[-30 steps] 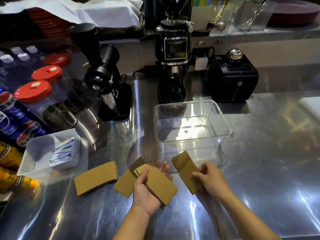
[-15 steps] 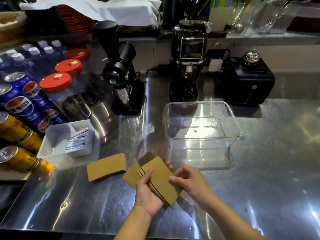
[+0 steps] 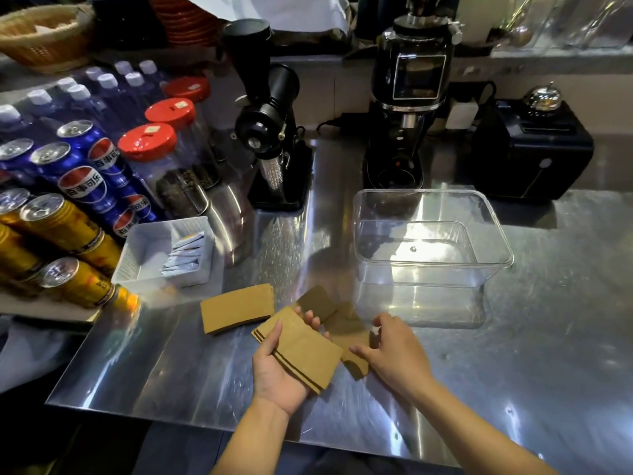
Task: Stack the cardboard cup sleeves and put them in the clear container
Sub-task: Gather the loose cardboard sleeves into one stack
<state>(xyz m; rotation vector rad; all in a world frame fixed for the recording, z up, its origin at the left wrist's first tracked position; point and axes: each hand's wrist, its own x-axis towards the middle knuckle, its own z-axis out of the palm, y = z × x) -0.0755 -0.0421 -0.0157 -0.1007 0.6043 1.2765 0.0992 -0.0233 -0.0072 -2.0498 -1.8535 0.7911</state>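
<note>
Brown cardboard fills the left hand (image 3: 279, 366): a small stack of sleeves (image 3: 301, 347) lies across the palm, thumb pressed on top and fingers curled under its far edge. The right hand (image 3: 394, 351), which was touching that stack half a second ago, has moved off to the right and now rests with fingers loosely spread on a loose sleeve (image 3: 349, 332) on the steel counter (image 3: 548, 337). Another flat sleeve (image 3: 236, 308) lies just left. The clear container (image 3: 431, 241) stands beyond, with no sleeves inside.
</note>
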